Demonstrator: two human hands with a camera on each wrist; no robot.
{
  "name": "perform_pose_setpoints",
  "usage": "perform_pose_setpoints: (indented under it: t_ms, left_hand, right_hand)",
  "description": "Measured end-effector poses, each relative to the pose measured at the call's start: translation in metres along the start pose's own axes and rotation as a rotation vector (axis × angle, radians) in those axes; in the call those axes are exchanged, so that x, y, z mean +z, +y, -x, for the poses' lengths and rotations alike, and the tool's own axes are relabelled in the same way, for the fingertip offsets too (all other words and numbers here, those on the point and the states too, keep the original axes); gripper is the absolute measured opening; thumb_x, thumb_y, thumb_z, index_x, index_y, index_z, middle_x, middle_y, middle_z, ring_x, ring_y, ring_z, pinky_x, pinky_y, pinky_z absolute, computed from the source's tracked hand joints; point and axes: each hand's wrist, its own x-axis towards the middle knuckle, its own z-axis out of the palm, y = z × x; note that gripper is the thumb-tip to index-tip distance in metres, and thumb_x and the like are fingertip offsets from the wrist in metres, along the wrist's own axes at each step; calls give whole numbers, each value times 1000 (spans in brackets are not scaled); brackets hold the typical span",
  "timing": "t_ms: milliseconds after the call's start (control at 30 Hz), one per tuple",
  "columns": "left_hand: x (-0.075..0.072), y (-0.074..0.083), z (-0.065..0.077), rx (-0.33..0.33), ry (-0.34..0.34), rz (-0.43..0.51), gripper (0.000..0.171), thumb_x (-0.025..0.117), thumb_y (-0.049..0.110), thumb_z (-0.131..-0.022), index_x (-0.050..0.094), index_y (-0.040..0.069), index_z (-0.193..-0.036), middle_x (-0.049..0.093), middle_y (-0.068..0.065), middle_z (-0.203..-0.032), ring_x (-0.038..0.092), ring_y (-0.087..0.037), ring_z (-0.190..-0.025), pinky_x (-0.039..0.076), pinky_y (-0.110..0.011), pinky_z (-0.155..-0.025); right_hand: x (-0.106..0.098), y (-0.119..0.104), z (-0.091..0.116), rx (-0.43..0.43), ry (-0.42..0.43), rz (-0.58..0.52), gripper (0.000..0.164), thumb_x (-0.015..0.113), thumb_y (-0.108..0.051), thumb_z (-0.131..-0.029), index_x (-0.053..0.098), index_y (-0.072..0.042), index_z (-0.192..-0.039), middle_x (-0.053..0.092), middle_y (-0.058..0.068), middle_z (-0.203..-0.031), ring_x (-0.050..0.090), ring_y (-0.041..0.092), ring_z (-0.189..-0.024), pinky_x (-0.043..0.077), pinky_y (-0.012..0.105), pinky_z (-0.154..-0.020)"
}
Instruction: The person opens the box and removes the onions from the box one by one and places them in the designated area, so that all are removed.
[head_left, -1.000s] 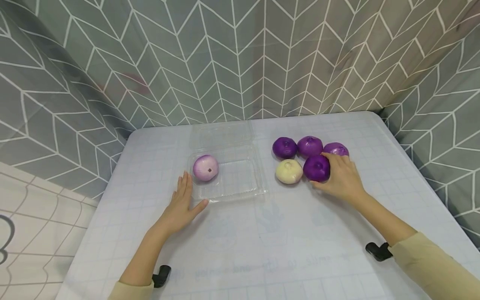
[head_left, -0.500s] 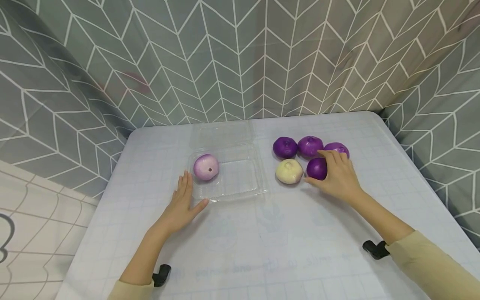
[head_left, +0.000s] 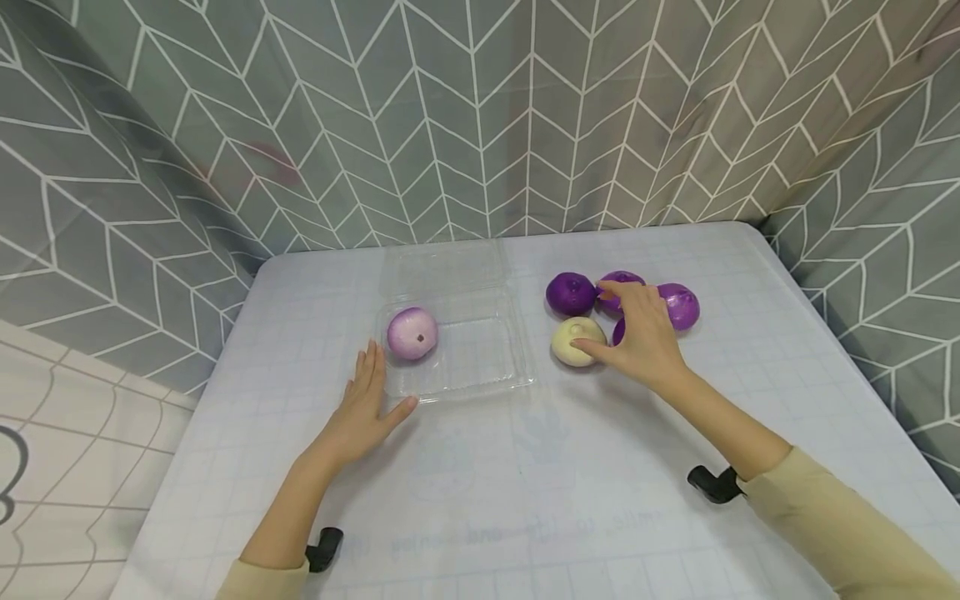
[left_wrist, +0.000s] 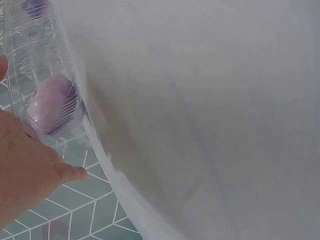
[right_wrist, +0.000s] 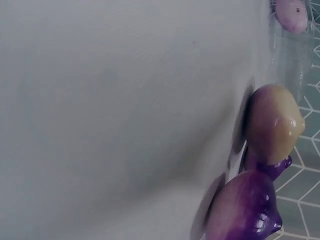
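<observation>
My left hand (head_left: 360,421) lies with straight fingers along the left front corner of a clear plastic clamshell box (head_left: 480,350), its lid folded back. One pale purple onion (head_left: 412,333) sits in the box's left half. On the right, my right hand (head_left: 647,337) hovers over a cluster of onions, thumb and fingers spread apart. Its thumb overlaps a yellowish-white onion (head_left: 573,343) in the head view. A dark purple onion (head_left: 618,332) is mostly hidden under this hand; the right wrist view shows a purple onion (right_wrist: 245,212) beside the yellowish one (right_wrist: 275,122).
Behind the yellowish onion stand a dark purple onion (head_left: 570,294) and another purple one (head_left: 611,302), partly covered by the fingers. A brighter purple onion (head_left: 681,307) is at the cluster's right. A white cloth covers the table (head_left: 480,467); a patterned grey curtain (head_left: 495,125) hangs behind.
My right hand has let go of the dark purple onion and shifted left toward the yellowish onion. The left hand stays where it was.
</observation>
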Motion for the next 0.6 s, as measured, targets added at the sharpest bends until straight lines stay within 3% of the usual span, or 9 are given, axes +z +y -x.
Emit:
perform_pose_setpoints:
  t_ms: [300, 600]
  left_hand:
    - [0, -1, 0, -2, -6, 0, 101, 45, 62, -94, -13, 3, -151, -22, -9, -157, -16, -33, -144, 6, -64, -110]
    - [0, -1, 1, 4, -2, 3, 100, 47, 59, -94, -13, 2, -151, -21, -12, -157, -16, -34, -144, 6, -66, -109]
  right_hand:
    - [11, -20, -17, -110, 54, -56, 89, 93, -39, -53, 58, -7, -128, 64, 10, -113, 46, 31, -104, 33, 46, -89]
    - [22, -36, -30, -223, 99, -102, 91, 87, -51, -56, 57, -3, -128, 64, 12, -114, 52, 29, -105, 35, 44, -90]
